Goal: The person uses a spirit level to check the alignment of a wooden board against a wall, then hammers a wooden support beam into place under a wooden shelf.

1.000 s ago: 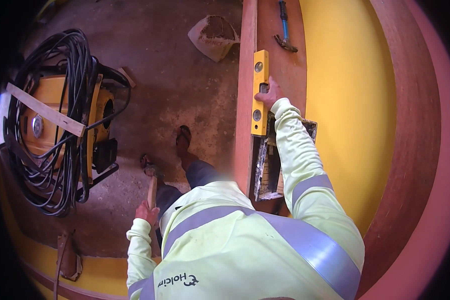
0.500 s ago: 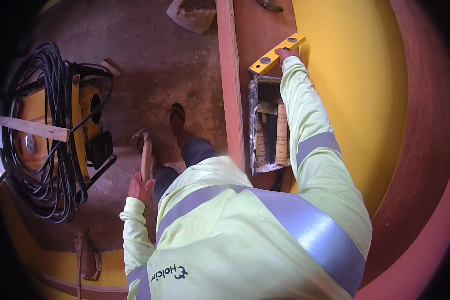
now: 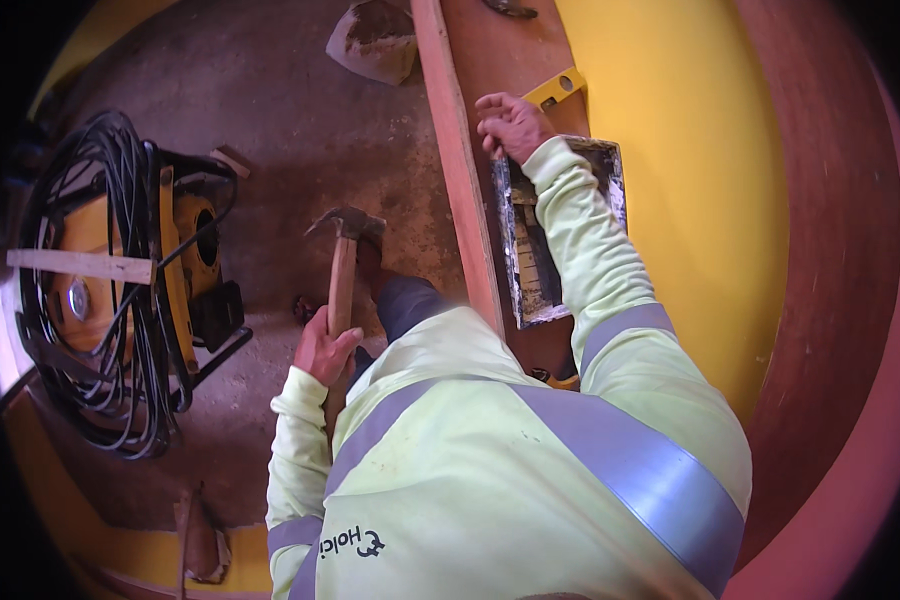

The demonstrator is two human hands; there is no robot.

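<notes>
A: Below, at lower centre, the left hand point(image 3: 322, 345) was closed in a full grip round the wooden handle of a claw hammer point(image 3: 342, 262). Its head pointed up and away from the body, over the dirt floor point(image 3: 270, 120).

B: And the right hand point(image 3: 510, 125)?

A: It lay at the upper end of a recessed box point(image 3: 555, 235) set in the board face, just beside the long timber batten point(image 3: 460, 170). The fingers were curled over the box's top rim, beside one end of a yellow spirit level point(image 3: 555, 88). Whether that grip held the level or only pressed on the rim could not be made out; most of the level was hidden behind the hand and sleeve.

B: What was obscured elsewhere?

A: The sleeve crossed the box, so only part of its inside showed. A coiled black cable point(image 3: 80, 300) covered much of a yellow machine point(image 3: 185, 250) at left, with a wooden strip point(image 3: 80, 265) lying across it. A lump of rubble point(image 3: 375, 40) sat at the top edge, partly cut off.
</notes>
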